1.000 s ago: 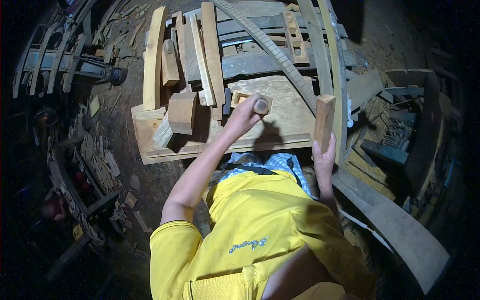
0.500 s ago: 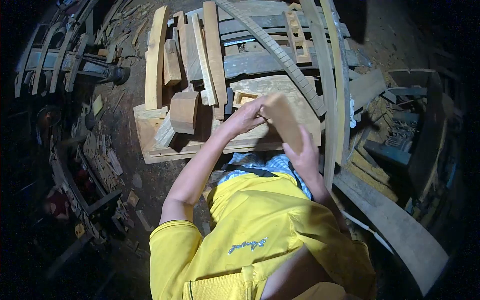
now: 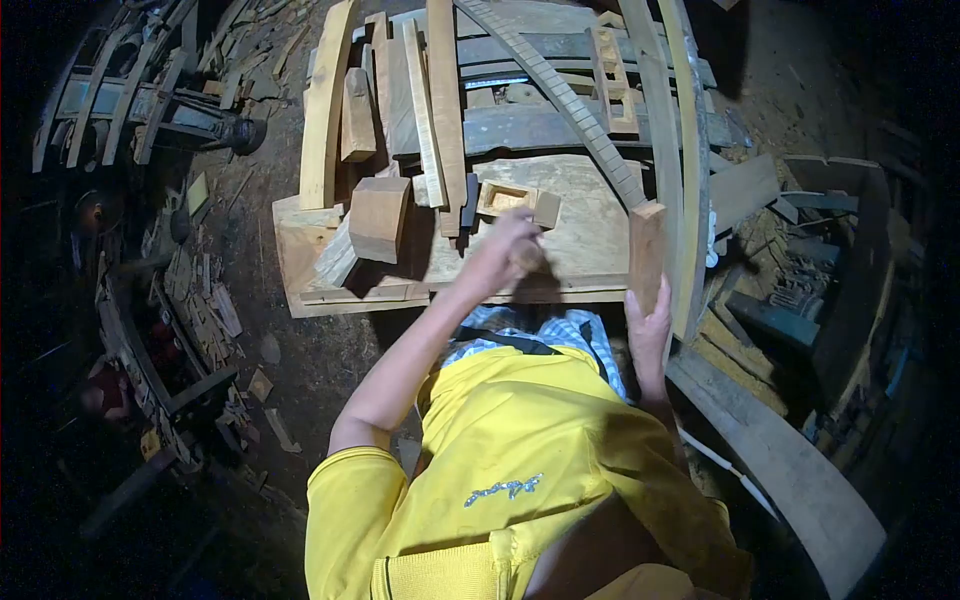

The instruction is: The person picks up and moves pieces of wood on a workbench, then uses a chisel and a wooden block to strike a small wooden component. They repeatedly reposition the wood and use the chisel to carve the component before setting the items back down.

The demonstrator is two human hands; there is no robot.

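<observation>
My right hand grips the lower end of a wooden block, which stands nearly upright at the right side of the work board. My left hand is over the board's front part, smeared by motion, so its fingers do not show clearly. Just beyond it lies a small wooden piece with a rectangular hollow. A dark narrow bar rests to the left of that piece. Further left sits a thick, angled wooden block.
Several long boards, one a pale plank, lie across the left of the bench. A curved slatted strip crosses its middle. Long upright planks run along the right. Wood scraps litter the floor at left; a sawdust-filled wooden frame stands right.
The wooden block has moved right and turned more upright in my right hand. My left hand has come off the block and moved down toward the board's front edge.
</observation>
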